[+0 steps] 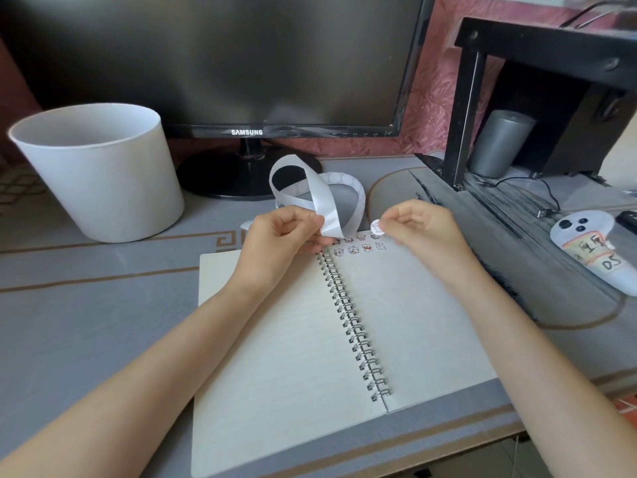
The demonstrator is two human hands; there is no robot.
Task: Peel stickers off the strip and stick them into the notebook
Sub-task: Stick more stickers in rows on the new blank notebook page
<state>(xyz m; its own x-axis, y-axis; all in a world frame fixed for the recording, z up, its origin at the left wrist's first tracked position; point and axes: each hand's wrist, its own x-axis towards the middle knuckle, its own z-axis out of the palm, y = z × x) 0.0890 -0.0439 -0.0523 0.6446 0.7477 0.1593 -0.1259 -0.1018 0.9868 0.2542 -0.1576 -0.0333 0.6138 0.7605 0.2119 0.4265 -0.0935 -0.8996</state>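
Note:
An open spiral notebook (pixel 406 326) with lined pages lies on the desk in front of me. Several small cartoon stickers (pixel 358 249) sit in rows at the top of its right page. My left hand (pixel 279 241) pinches a curling white sticker strip (pixel 322 201) above the notebook's top edge; the strip loops up and back toward the monitor. My right hand (pixel 422 229) pinches one round white sticker (pixel 376 227) between thumb and fingertip, held just above the top of the right page, apart from the strip.
A white bucket (pixel 100 174) stands at the left. A Samsung monitor (pixel 220 63) on its stand is behind the strip. At the right are a black shelf (pixel 544 81), a grey speaker (pixel 499 143), a cable and a white controller (pixel 586 246).

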